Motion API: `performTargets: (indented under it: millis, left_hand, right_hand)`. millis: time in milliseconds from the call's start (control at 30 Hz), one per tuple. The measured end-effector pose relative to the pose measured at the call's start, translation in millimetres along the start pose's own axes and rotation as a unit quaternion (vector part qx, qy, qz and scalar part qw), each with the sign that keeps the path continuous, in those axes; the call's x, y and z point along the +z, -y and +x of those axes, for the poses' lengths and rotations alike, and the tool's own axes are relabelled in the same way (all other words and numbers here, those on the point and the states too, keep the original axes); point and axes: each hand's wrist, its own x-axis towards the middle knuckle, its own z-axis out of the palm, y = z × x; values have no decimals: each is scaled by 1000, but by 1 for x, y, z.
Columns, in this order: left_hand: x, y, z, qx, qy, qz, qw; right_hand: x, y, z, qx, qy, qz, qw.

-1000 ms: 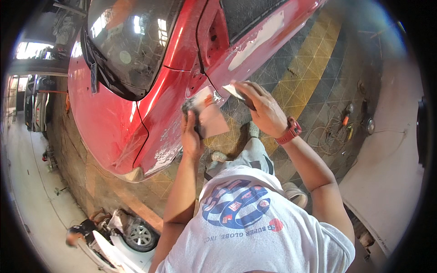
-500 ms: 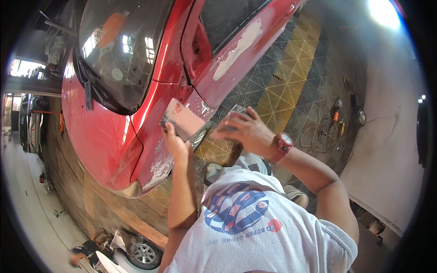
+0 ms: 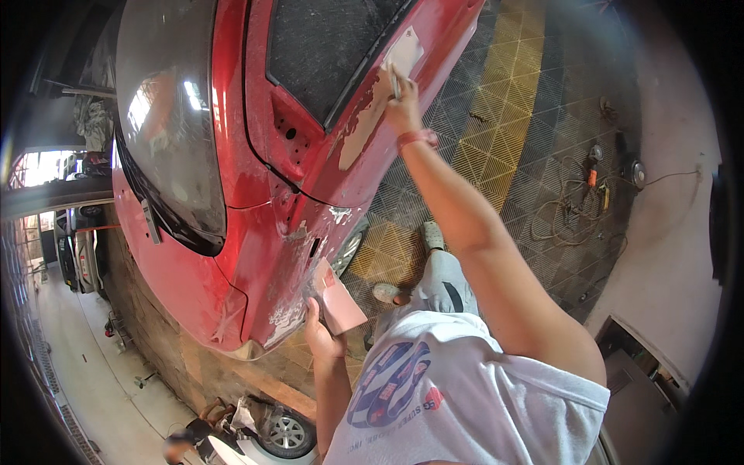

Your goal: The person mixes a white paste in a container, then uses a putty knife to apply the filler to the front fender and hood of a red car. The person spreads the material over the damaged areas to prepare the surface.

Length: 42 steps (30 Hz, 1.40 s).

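Note:
Along the red car's door (image 3: 333, 174) runs a patch of beige filler (image 3: 364, 128), smooth and pale at its far end and ragged-edged nearer me. My right hand (image 3: 403, 112) reaches far forward over this patch, its fingers closed on a thin flat spreader (image 3: 396, 84) held against the door; the fingers partly cover it. Low beside the front fender, my left hand (image 3: 324, 339) grips a flat pinkish board (image 3: 342, 304) by its edge, thumb on top. A reddish smear of paste (image 3: 325, 275) shows toward the board's far end.
Bare, scraped patches mark the fender (image 3: 287, 318). Yellow and dark grid tiles (image 3: 496, 108) cover the floor to the right, with coiled cables (image 3: 570, 205) by the white wall (image 3: 674, 209). A person (image 3: 205, 430) sits near another car's wheel (image 3: 287, 435) at the lower left.
My right hand has moved from beside the board forward onto the door's filler patch. The left hand with the board has dropped lower and nearer my body. The view has shifted along the car.

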Motion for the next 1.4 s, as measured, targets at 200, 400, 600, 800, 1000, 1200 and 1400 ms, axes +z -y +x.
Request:
performTargets:
  millis: [200, 400, 600, 800, 1000, 1200, 1400]
  left_hand:
    - [17, 8, -1, 18, -34, -24, 999]
    - [29, 5, 11, 18, -4, -24, 1000]
    - [25, 9, 10, -1, -57, -24, 998]
    - [23, 3, 9, 11, -26, -5, 1000]
    - [9, -9, 13, 6, -19, -18, 1000]
    - [-27, -19, 8, -1, -42, -22, 999]
    - [-60, -29, -9, -5, -52, -34, 998]
  right_hand:
    - [3, 46, -109, 25, 122, -87, 988]
    - [-32, 8, 3, -18, -22, -74, 997]
    - [-23, 17, 33, 8, 24, -121, 992]
    - [6, 29, -53, -37, 8, -111, 993]
    - [31, 49, -137, -11, 33, -96, 995]
    - [55, 47, -203, 6, 50, -82, 995]
    - [81, 53, -264, 13, 48, -98, 994]
